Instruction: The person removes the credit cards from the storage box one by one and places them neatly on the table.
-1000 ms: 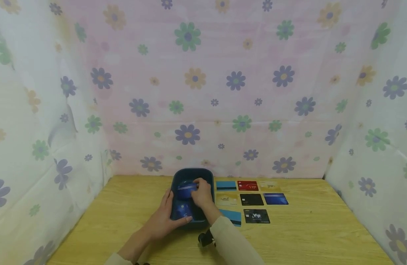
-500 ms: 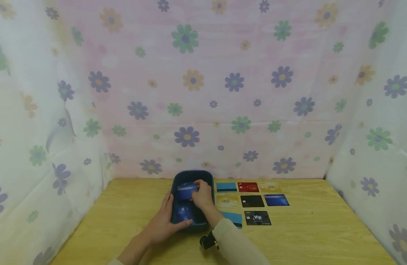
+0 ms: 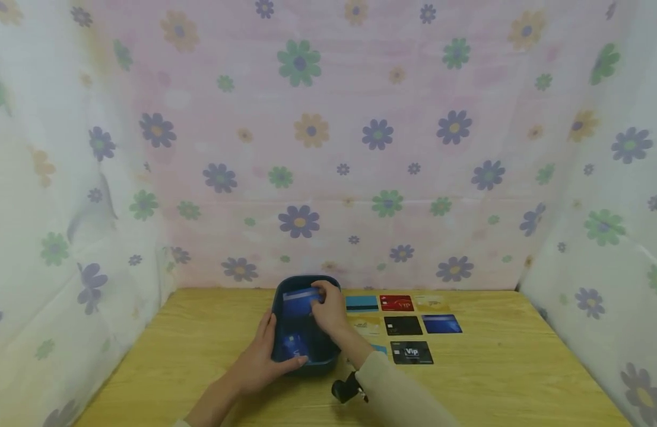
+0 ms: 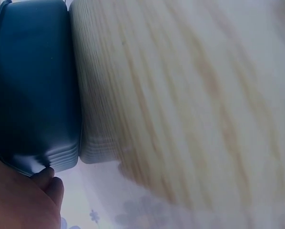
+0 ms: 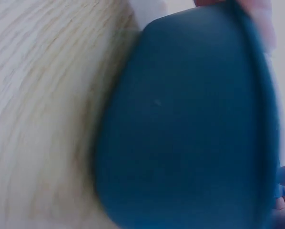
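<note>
A deep dark-teal plastic bin (image 3: 319, 341) stands on the wooden table. My left hand (image 3: 256, 360) grips its left side, with the thumb over the near rim; in the left wrist view the fingertips (image 4: 43, 177) press the outer wall of the bin (image 4: 35, 90). My right hand (image 3: 333, 311) reaches into the bin and pinches a blue bank card (image 3: 297, 301) by its right edge, tilted over the far half. Another blue card (image 3: 293, 346) lies at the bin's near end. In the right wrist view, the bin's wall (image 5: 180, 124) hides most of the right hand.
Right of the bin lie several cards in rows: light blue (image 3: 362, 303), red VIP (image 3: 396, 303), gold (image 3: 432, 303), another gold (image 3: 367, 325), black (image 3: 403, 325), blue (image 3: 441, 324) and black Vip (image 3: 412, 353). My right forearm mostly covers a nearer light-blue card (image 3: 380, 349).
My right hand has risen slightly, lifting and tilting the pinched blue card inside the bin. My right forearm now covers more of the near light-blue card. The left hand keeps its hold.
</note>
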`<state>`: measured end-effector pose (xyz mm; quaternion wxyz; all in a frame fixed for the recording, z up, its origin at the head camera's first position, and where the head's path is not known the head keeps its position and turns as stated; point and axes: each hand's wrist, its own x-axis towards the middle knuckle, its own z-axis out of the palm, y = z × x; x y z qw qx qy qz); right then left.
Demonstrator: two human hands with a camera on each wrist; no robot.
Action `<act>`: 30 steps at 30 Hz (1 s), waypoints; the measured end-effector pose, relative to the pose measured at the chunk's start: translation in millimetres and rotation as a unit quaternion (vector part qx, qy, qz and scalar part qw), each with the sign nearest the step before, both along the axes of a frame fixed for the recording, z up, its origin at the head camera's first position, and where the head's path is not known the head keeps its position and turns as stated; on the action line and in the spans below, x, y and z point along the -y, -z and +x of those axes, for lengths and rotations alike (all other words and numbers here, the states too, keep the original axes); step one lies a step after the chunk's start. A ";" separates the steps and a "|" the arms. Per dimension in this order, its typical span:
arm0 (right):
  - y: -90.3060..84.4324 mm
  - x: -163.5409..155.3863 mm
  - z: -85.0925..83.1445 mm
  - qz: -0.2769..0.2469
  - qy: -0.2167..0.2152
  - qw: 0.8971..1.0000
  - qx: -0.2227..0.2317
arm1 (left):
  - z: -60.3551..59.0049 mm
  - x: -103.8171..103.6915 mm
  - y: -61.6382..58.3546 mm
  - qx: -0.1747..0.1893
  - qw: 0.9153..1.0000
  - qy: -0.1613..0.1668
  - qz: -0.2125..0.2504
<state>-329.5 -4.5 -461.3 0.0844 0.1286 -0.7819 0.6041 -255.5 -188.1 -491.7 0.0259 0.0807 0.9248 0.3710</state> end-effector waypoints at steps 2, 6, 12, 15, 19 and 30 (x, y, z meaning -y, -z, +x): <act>-3.1 -6.7 2.1 -0.010 -0.015 1.000 0.004 | 0.2 0.0 0.3 0.001 1.000 -0.001 -0.005; -9.2 -20.9 7.6 -0.013 -0.032 0.999 0.017 | 0.9 0.0 0.7 0.005 1.000 0.000 -0.012; -15.9 -40.1 15.7 -0.001 -0.042 0.999 0.026 | -0.2 -0.4 -0.6 0.001 1.000 0.001 -0.016; -16.4 -48.9 20.5 0.004 -0.047 0.999 0.024 | -0.6 -0.9 -1.1 -0.003 1.000 0.000 -0.022; -16.7 -59.0 24.5 0.006 -0.046 0.999 0.025 | -1.1 -0.3 -1.3 -0.006 1.000 0.002 -0.026; -9.2 -81.7 23.9 0.009 -0.038 0.999 0.037 | -1.2 0.3 0.7 -0.006 1.000 -0.002 -0.023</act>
